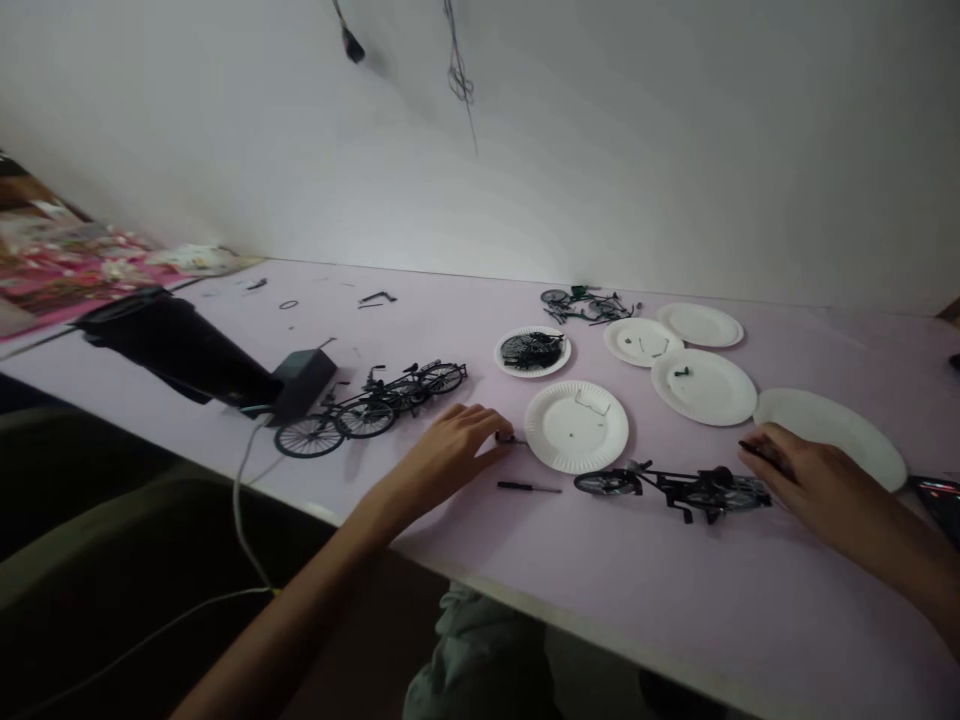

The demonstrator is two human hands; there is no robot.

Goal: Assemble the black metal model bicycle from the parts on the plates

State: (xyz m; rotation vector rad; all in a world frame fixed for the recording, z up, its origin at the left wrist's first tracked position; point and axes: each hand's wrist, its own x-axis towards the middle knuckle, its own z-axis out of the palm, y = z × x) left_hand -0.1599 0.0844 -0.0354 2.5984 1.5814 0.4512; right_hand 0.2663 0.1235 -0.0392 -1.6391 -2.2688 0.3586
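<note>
My left hand (469, 440) rests low over the table. Its thumb and fingers close on a small dark piece (508, 438) with a thin tip, just left of a fluted paper plate (540, 440). Below that plate lies a small black screwdriver (525, 487). To its right a dark miniature bicycle (675, 488) lies along the table. By the bicycle's right end, my right hand (802, 475) pinches a thin dark piece (763, 457), whose exact kind I cannot make out. Small metal bits, one a bent wire (592, 401), lie in the fluted plate.
More miniature bicycles (367, 415) stand at left by a black lamp-like object (180, 340) with a white cable (238, 490). Black wheels (532, 350) fill a small plate. Bicycle parts (589, 303) lie behind. White plates (705, 390) spread right; a phone-like device (937, 495) sits at the edge.
</note>
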